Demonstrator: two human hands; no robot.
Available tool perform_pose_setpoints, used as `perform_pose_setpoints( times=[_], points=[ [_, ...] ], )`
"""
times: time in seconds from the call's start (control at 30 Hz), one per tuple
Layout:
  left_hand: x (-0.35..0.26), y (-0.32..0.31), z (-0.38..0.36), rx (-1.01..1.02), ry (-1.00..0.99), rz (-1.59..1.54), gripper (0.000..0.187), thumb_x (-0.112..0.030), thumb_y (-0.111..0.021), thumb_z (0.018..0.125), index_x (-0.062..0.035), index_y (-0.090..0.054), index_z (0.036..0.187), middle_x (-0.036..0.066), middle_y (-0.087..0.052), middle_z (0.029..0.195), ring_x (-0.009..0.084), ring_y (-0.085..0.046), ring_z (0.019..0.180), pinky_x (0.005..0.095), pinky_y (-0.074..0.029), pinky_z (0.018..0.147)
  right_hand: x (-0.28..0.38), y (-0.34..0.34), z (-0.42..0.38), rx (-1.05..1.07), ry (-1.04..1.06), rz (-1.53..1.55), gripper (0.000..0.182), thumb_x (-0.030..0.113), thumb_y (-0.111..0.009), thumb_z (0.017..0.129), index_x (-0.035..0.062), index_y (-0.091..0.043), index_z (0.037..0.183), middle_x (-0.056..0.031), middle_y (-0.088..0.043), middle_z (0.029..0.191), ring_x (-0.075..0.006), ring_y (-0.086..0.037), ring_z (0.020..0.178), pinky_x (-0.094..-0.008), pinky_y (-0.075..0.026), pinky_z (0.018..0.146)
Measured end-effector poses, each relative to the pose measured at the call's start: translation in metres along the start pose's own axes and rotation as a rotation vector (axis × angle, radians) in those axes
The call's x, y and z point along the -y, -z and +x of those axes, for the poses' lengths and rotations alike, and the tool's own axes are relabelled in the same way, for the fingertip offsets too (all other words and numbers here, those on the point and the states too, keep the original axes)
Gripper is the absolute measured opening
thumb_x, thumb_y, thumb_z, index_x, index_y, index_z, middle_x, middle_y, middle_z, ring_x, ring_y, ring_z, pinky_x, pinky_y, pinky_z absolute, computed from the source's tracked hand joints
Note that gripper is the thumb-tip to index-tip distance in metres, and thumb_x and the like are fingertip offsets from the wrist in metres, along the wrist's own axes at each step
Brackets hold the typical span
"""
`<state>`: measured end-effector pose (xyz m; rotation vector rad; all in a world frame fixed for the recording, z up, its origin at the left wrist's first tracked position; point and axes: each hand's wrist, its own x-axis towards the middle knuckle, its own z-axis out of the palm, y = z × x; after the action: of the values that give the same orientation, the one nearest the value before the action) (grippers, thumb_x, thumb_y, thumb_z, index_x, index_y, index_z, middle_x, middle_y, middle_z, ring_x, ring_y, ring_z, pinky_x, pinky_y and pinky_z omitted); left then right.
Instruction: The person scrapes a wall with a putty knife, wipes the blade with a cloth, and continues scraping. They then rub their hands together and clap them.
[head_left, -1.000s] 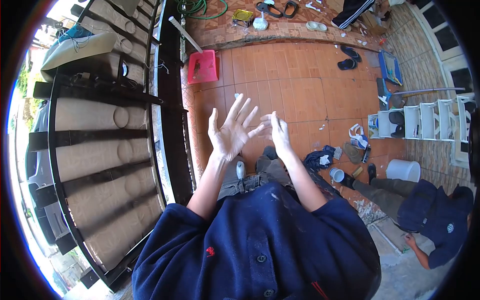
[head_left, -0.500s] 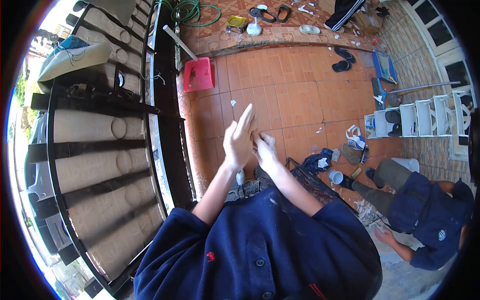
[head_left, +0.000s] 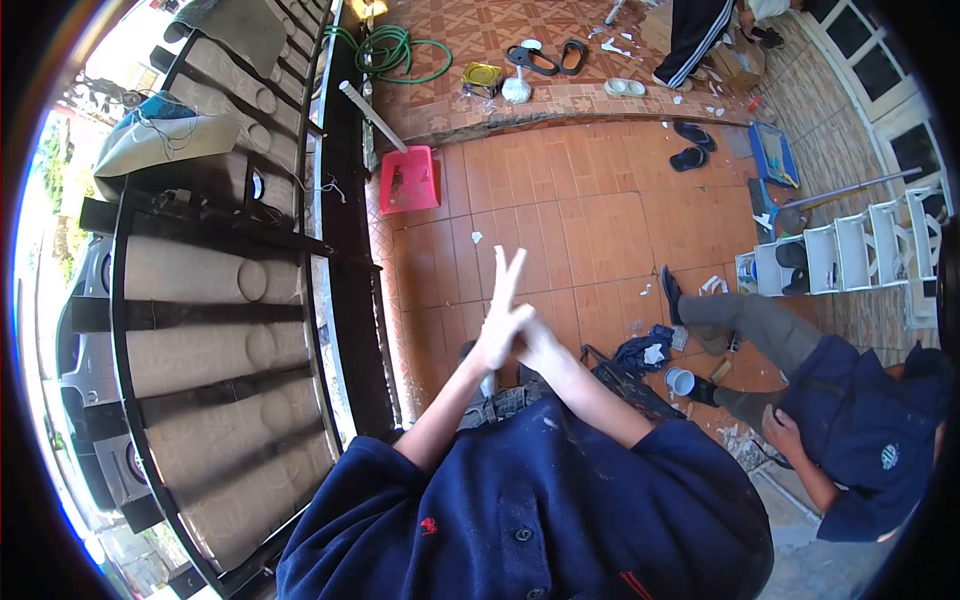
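left hand (head_left: 503, 320) up, fingers spread in a v, empty, pressed palm to palm against the right hand (head_left: 535, 340), whose fingers hide behind it. both hover over orange floor tiles (head_left: 590, 220). pink dustpan (head_left: 408, 180) lies beyond; a crouching person (head_left: 850, 420) at right.

Outdoor yard, bright daylight. Terracotta tile floor (head_left: 590, 215) ran through middle. Black metal gate (head_left: 200, 300) with tan panels stood left. Raised patterned step (head_left: 560, 100) lay far, green hose (head_left: 395, 50) coiled on it. White shoe rack (head_left: 850, 250) stood right, glazed doors (head_left: 900, 90) beyond it.
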<state>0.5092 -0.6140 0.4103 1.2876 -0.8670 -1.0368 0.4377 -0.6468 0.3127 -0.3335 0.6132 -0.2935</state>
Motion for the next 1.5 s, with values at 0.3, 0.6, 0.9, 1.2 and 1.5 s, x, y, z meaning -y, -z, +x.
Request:
perform_pose_setpoints(
  times=[0.3, 0.6, 0.9, 1.2, 1.5],
  points=[
    [-0.022, 0.018, 0.007, 0.028, 0.107, 0.038, 0.082, -0.042, -0.047, 0.079, -0.0156, -0.012, 0.147, 0.014, 0.013, 0.152, 0.0278, -0.015, 0.135, 0.0385, -0.016, 0.103, 0.033, -0.047, -0.020, -0.115, -0.158, 0.110, 0.028, 0.023, -0.044, 0.096, 0.0060, -0.045, 0.119, -0.0021, -0.047, 0.084, -0.0076, -0.048, 0.072, -0.0218, -0.041, 0.061],
    [-0.035, 0.024, 0.010, 0.085, 0.060, -0.024, 0.084, -0.054, -0.044, 0.082, -0.0088, -0.015, 0.146, 0.014, 0.003, 0.153, 0.0305, -0.001, 0.141, 0.0435, -0.003, 0.112, 0.044, -0.063, -0.022, -0.187, -0.135, 0.223, 0.029, 0.021, -0.049, 0.094, 0.0085, -0.048, 0.120, 0.0004, -0.056, 0.095, -0.0116, -0.055, 0.090, -0.0264, -0.049, 0.077],
    [-0.026, 0.125, -0.024, -0.108, -0.012, 0.637, 0.041, -0.012, -0.065, 0.082, -0.0138, -0.054, 0.122, 0.011, -0.047, 0.133, 0.0316, -0.022, 0.137, 0.0532, -0.014, 0.110, 0.093, 0.040, -0.049, -0.247, 0.102, -0.641, 0.023, 0.012, -0.057, 0.089, -0.0028, -0.062, 0.106, -0.0120, -0.066, 0.082, -0.0081, -0.054, 0.057, -0.0187, -0.041, 0.051],
    [-0.032, 0.038, -0.024, -0.016, -0.583, 0.786, 0.023, -0.016, -0.057, 0.081, -0.0066, -0.060, 0.102, 0.012, -0.063, 0.098, 0.0239, -0.062, 0.088, 0.0451, -0.044, 0.089, 0.035, -0.009, -0.026, 0.092, 0.332, -1.257, 0.029, 0.008, -0.052, 0.088, 0.0051, -0.059, 0.116, -0.0111, -0.062, 0.108, -0.0233, -0.057, 0.099, -0.0318, -0.045, 0.088],
    [0.032, 0.123, 0.029, -0.028, -0.042, 1.269, 0.018, -0.027, -0.052, 0.084, -0.0116, -0.061, 0.084, 0.013, -0.063, 0.065, 0.0318, -0.062, 0.063, 0.0428, -0.049, 0.056, 0.055, -0.146, -0.041, 0.315, 0.684, -0.965, 0.037, -0.006, -0.047, 0.087, -0.0023, -0.049, 0.123, -0.0140, -0.053, 0.125, -0.0210, -0.049, 0.118, -0.0314, -0.038, 0.100]
  ],
)
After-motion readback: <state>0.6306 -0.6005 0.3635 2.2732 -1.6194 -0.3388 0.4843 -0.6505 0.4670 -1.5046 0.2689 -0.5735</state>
